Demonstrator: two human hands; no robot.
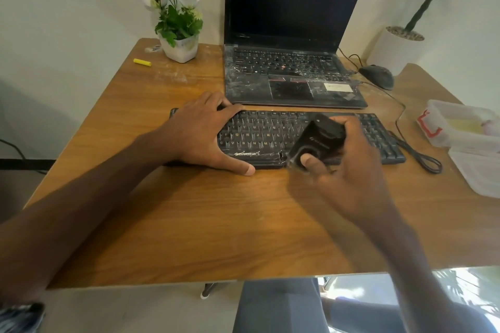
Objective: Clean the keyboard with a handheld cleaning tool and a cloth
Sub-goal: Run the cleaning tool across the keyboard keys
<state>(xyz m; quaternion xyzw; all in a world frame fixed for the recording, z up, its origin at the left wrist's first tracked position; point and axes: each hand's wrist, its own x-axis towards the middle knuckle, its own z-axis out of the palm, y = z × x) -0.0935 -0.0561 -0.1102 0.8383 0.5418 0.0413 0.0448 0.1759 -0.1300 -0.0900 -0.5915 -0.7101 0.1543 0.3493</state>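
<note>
Under my left hand (200,132) lies the left end of the black keyboard (266,134). My fingers are stretched out flat across the keys, and my thumb reaches past the front edge onto the wooden table (189,224). Just beside it, my right hand (349,162) is wrapped round the black handheld cleaning tool (318,139), thumb pressed on its near face. Its lower end (blurred) sits at the keyboard's front edge, about the middle. Beyond both hands stands an open laptop (292,76), dusty, its screen dark. Farther out past my right hand are a black mouse (377,76) and clear plastic boxes (465,127). Beyond my left hand are a white flower pot (180,48) and a small yellow stick (142,61).
</note>
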